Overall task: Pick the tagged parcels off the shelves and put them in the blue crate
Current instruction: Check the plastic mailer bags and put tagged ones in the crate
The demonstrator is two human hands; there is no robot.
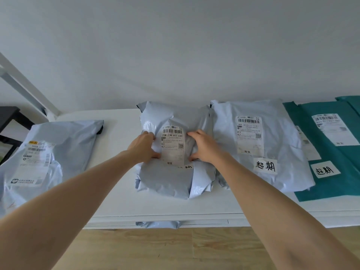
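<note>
We read the shipping label [172, 147] on the middle parcel [165, 178] first: under its barcode stands "23M-23M-Q02 040", below that "Q02", and at the foot the printed "淘宝". A handwritten tag [186, 167] peeks out just under the label, but it is folded and half hidden, so we cannot read it.

The grey parcel on the right [282, 145] touches the middle one. It carries a barcode label marked "淘宝" and a white tag [266, 166] handwritten "超期". The teal parcel [331, 184] beside it bears the same "超期" on its own tag [325, 170]. The print on the label of the left grey parcel [66, 141] is too blurred to read; we make out only a yellow mark at its top.

The middle parcel lies on the white shelf [120, 191], between the left grey parcel, which is apart from it, and the right one.

Both bare forearms reach straight forward. The left grip [143, 146] clamps the parcel's left side, fingers curled over the bulge, thumb pressed near the label's edge. The right grip [203, 146] clamps the right side the same way.
</note>
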